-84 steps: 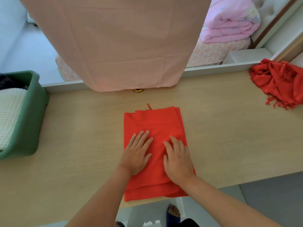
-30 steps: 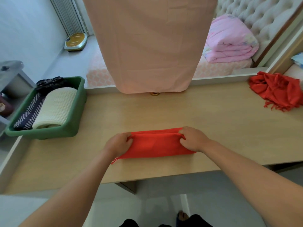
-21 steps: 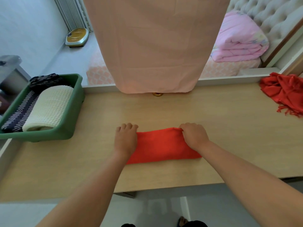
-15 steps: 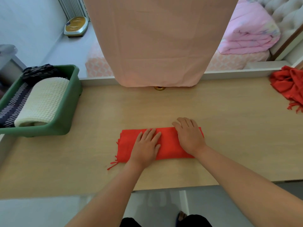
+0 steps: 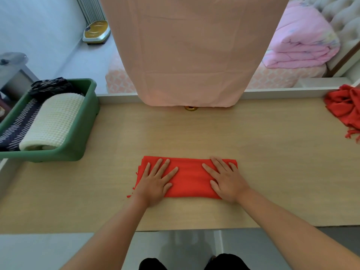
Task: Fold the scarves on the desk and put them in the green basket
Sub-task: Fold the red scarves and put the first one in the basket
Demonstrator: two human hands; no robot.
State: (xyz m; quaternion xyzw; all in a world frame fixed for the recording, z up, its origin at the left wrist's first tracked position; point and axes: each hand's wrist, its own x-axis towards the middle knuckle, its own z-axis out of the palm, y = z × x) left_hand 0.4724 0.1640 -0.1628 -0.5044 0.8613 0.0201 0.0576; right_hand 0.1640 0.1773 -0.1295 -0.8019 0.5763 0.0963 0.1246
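We press our left hand (image 5: pixel 155 183) and right hand (image 5: pixel 226 181), fingers spread flat, on the folded red scarf (image 5: pixel 190 179) at lower centre.

Setting: bedroom in a home. Evidence: beyond the light wooden desk (image 5: pixel 253 145) is a bed (image 5: pixel 282 76) with a patterned peach cover, a folded pink quilt (image 5: pixel 300 41) lying on it and a pale tufted headboard (image 5: pixel 342 14) at its end; a ribbed radiator (image 5: pixel 89 6) and a bathroom scale (image 5: pixel 95 32) sit by the far left wall. Also domestic: a green basket (image 5: pixel 81 133) of rolled textiles on the desk's left end, and a peach cloth (image 5: pixel 187 51) hanging over its back edge.
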